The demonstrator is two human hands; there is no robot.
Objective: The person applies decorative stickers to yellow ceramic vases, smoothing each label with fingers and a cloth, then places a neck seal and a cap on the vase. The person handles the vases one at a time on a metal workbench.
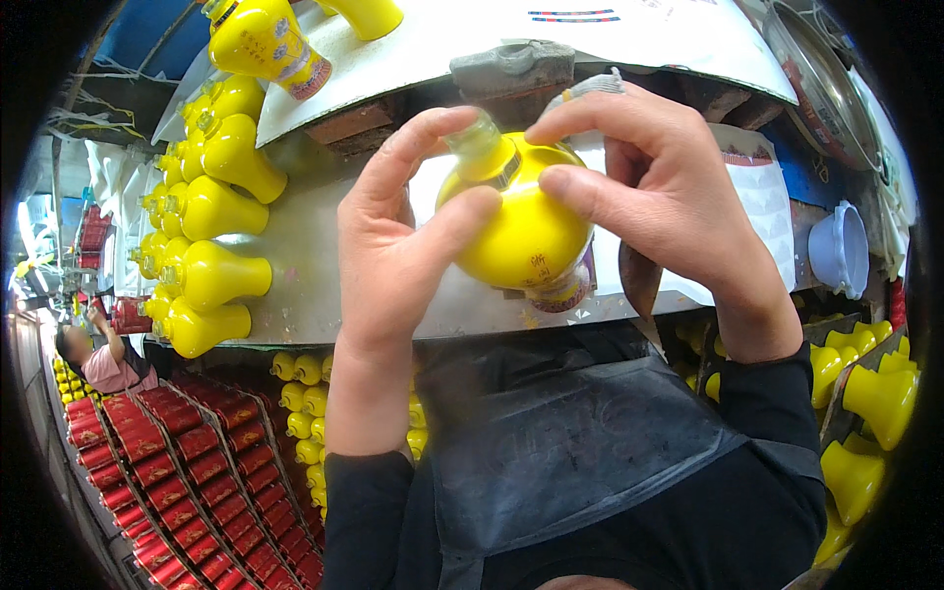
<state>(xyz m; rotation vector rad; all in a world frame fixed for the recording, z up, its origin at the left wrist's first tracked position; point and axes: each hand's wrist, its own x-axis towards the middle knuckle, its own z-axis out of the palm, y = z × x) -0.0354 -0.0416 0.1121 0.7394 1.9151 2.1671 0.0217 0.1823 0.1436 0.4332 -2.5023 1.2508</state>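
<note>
A glossy yellow bottle (521, 231) with a clear neck and a patterned band near its base is tilted in front of me, over the worktable's near edge. My left hand (393, 216) grips it, index finger at the clear neck and thumb against the yellow shoulder. My right hand (649, 177) presses thumb and index fingertip onto the shoulder from the other side. A small dark label-like patch (510, 169) shows just below the neck. Under my right hand hangs a brown, blade-shaped piece (639, 280), partly hidden. Behind the right index finger lies a grey-white bundle (590, 87).
Several yellow bottles (211, 206) lie stacked on the table's left. Another decorated bottle (264, 44) lies on the white board (678, 39). At right are a pale blue bowl (838, 251) and a metal pan (821, 84). Red cylinders (187, 472) fill racks lower left; a person (108, 364) works beyond.
</note>
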